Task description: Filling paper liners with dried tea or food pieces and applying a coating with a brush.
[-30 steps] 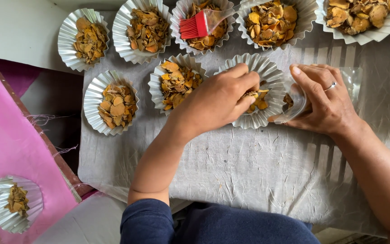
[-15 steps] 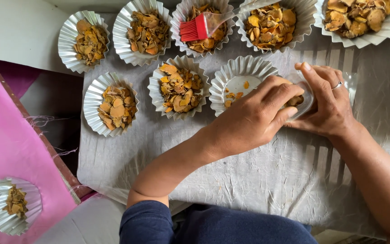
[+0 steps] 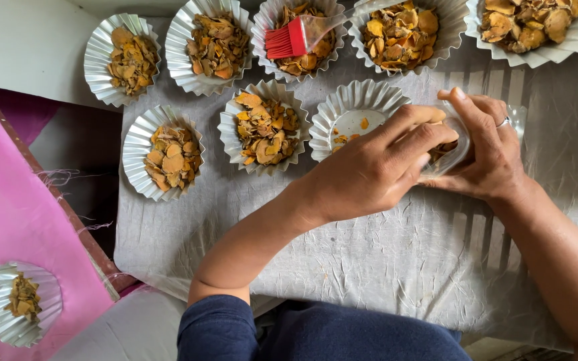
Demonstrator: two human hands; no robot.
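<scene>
My right hand (image 3: 493, 144), a ring on one finger, grips a small clear plastic container (image 3: 455, 148) with dried orange-brown slices inside. My left hand (image 3: 369, 170) reaches across from the left. Its fingertips are bunched together inside the container's mouth, on the slices. Just left of both hands stands a fluted silver foil cup (image 3: 349, 107) with only a few orange slices on its white bottom. Two filled foil cups (image 3: 264, 127) (image 3: 166, 154) stand in the same row further left.
Several more filled foil cups line the back of the grey crinkled cloth (image 3: 396, 267). A red silicone brush (image 3: 287, 39) lies across one of them. At the left are a pink board (image 3: 15, 220) and another foil cup (image 3: 21, 301).
My left hand has left the nearly empty foil cup and moved right into the clear container. My right hand has stayed on the container.
</scene>
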